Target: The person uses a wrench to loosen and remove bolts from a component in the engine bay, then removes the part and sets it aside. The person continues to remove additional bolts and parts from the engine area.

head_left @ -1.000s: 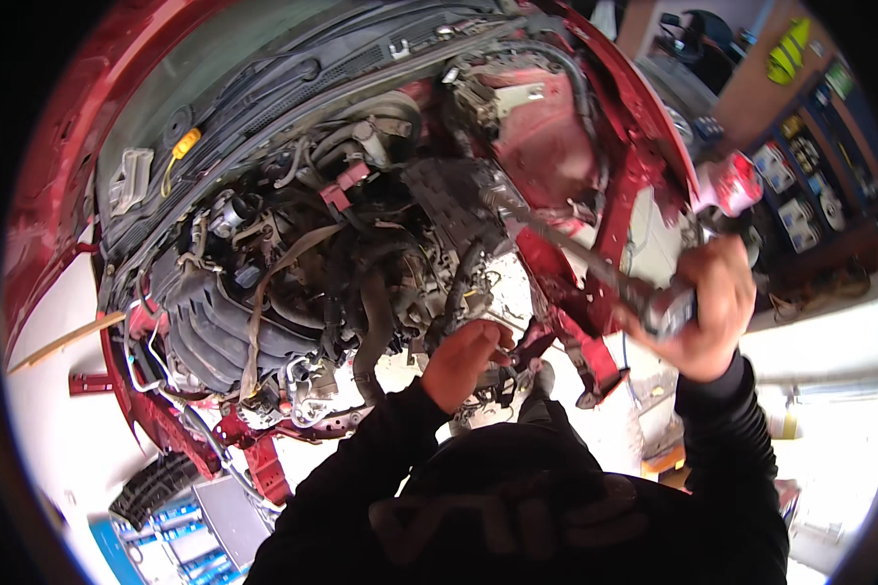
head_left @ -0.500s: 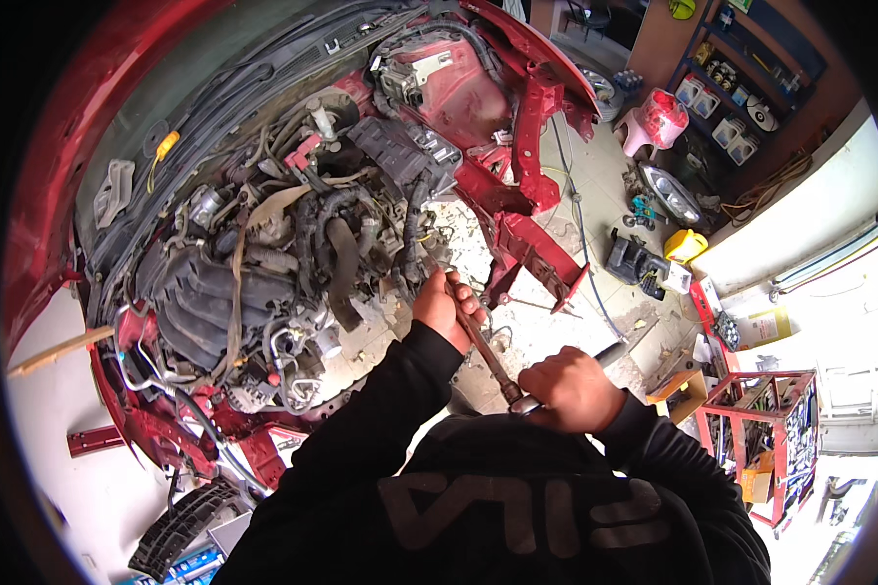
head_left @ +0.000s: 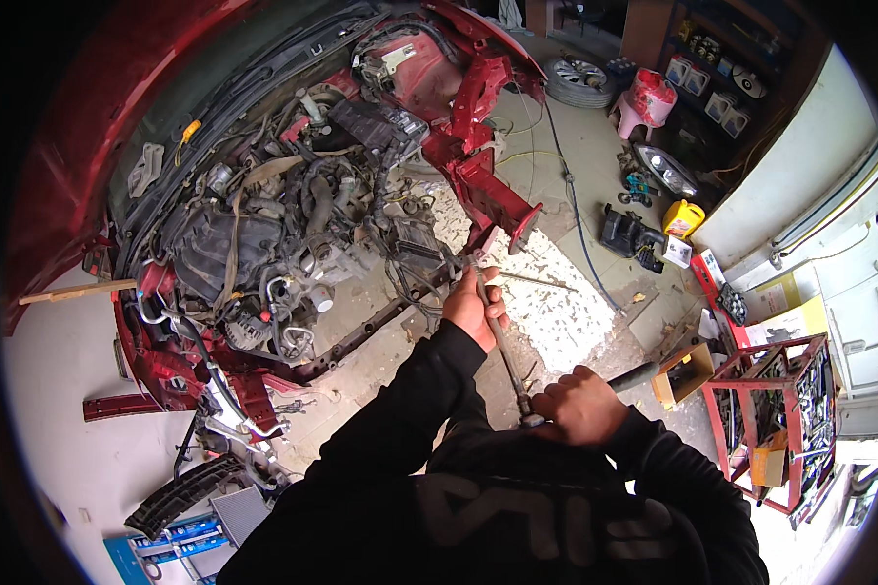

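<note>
My left hand (head_left: 466, 314) is closed around the far end of a long metal extension bar (head_left: 509, 369). At its near end the bar meets the head of a ratchet (head_left: 534, 420), close to my body. My right hand (head_left: 583, 405) is wrapped over the ratchet's handle, whose dark grip (head_left: 636, 376) sticks out to the right. The bar's far tip is mostly hidden by my left fingers. Ahead and to the left lies the exposed engine (head_left: 229, 234) of a red car, with cables and hoses (head_left: 410, 283) hanging near my left hand.
A bent red frame member (head_left: 493, 195) juts out ahead of my hands. On the right stand a red tool cart (head_left: 751, 382) and an open cardboard box (head_left: 688, 375). A headlight (head_left: 665, 171), a yellow jug (head_left: 684, 218) and a wheel (head_left: 578, 80) are on the floor.
The view has shifted, and the engine bay now appears further left of my hands. Both hands keep their hold on the bar and ratchet, which sit slightly further right and lower in the picture.
</note>
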### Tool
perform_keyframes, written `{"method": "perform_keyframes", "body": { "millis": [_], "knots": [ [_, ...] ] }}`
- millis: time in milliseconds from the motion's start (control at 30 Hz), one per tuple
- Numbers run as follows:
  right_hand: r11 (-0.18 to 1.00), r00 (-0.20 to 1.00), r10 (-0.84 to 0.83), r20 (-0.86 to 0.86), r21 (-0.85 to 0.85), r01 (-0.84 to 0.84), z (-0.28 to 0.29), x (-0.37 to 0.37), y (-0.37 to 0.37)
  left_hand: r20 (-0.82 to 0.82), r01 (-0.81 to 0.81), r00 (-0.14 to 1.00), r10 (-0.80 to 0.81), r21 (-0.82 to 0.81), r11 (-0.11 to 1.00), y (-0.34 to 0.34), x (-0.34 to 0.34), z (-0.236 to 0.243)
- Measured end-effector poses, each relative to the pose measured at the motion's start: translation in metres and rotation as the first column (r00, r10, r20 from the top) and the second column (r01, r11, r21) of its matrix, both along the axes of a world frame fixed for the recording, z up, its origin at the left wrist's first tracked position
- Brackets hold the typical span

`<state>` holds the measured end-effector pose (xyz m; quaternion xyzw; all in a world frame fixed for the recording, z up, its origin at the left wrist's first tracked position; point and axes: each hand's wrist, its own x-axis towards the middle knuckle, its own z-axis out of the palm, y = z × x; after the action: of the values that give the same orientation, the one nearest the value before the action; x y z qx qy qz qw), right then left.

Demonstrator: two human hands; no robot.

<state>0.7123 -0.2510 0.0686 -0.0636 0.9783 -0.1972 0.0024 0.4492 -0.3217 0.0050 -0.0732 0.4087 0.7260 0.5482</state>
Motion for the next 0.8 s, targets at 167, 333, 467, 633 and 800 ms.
{"method": "perform_keyframes", "body": {
  "millis": [167, 333, 467, 633, 800],
  "knots": [
    [0.997, 0.996, -0.044, 0.082, 0.070, 0.038, 0.006, 0.044, -0.007, -0.028, 0.029, 0.999, -0.027, 0.049, 0.998, 0.010, 0.048, 0.017],
    [0.993, 0.996, -0.061, 0.066, 0.101, 0.054, 0.011, 0.059, -0.007, -0.047, 0.019, 0.999, -0.015, 0.083, 0.996, 0.014, 0.064, 0.028],
    [0.995, 0.998, -0.047, 0.036, 0.094, 0.043, 0.006, 0.054, -0.002, -0.078, -0.037, 0.996, 0.040, 0.036, 0.999, 0.019, 0.059, 0.031],
    [0.992, 0.998, 0.032, -0.047, 0.126, -0.026, -0.002, 0.021, 0.004, -0.246, -0.092, 0.964, 0.098, 0.035, 0.995, 0.017, 0.032, 0.036],
    [0.985, 0.993, 0.094, -0.066, 0.154, -0.083, -0.003, -0.038, 0.015, -0.236, -0.113, 0.965, 0.115, 0.020, 0.993, 0.019, -0.023, 0.043]
  ]
}}
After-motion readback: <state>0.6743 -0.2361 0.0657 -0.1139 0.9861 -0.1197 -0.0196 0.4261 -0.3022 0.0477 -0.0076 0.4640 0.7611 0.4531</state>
